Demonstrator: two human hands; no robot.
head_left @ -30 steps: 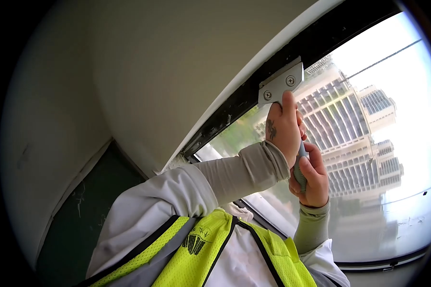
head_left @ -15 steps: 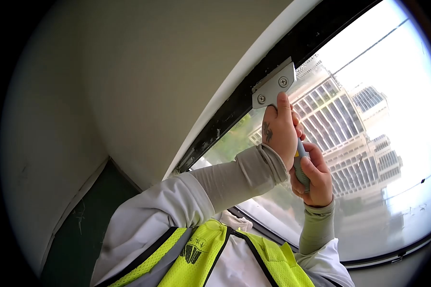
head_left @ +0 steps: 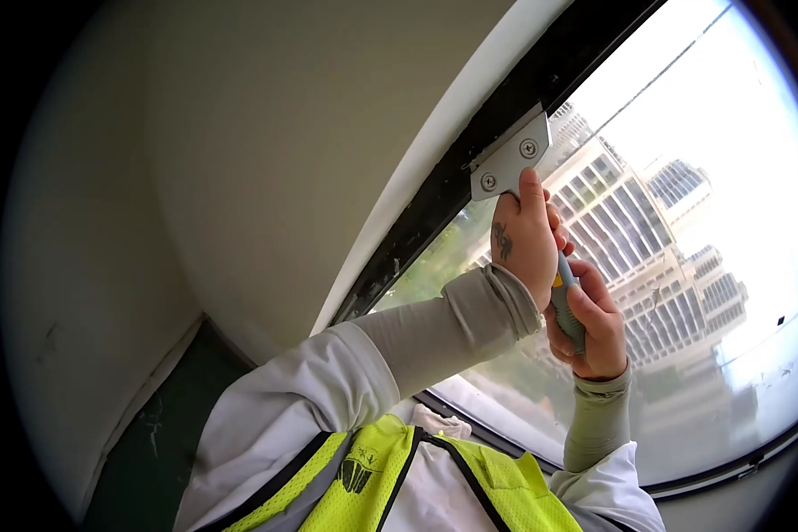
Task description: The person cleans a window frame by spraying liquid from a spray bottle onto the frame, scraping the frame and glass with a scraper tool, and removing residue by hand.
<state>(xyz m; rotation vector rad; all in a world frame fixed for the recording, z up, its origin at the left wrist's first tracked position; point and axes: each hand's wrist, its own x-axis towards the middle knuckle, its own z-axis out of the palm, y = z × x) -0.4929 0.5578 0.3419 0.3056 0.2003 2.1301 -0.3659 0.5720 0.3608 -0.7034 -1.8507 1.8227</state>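
Note:
A scraper (head_left: 509, 165) with a wide metal head and two screws lies with its blade edge against the black window frame (head_left: 470, 168). My left hand (head_left: 525, 238) is closed around the scraper's neck just below the head, its thumb stretched up onto the metal. Lower down, my right hand (head_left: 599, 326) wraps the grey ribbed handle (head_left: 566, 312), thumb along its side. Both hands are in front of the window glass (head_left: 496, 372). Part of the handle is hidden by my fingers.
A pale wall (head_left: 266, 160) curves along the left side of the frame. At lower left is a dark green surface (head_left: 155, 434) with white scuffs. A light crumpled cloth (head_left: 442, 424) rests by the lower window edge. Tall buildings (head_left: 625, 213) show through the glass.
The window frame and buildings have shifted slightly left in view. Both hands and the scraper appear a little further right, with the grip unchanged.

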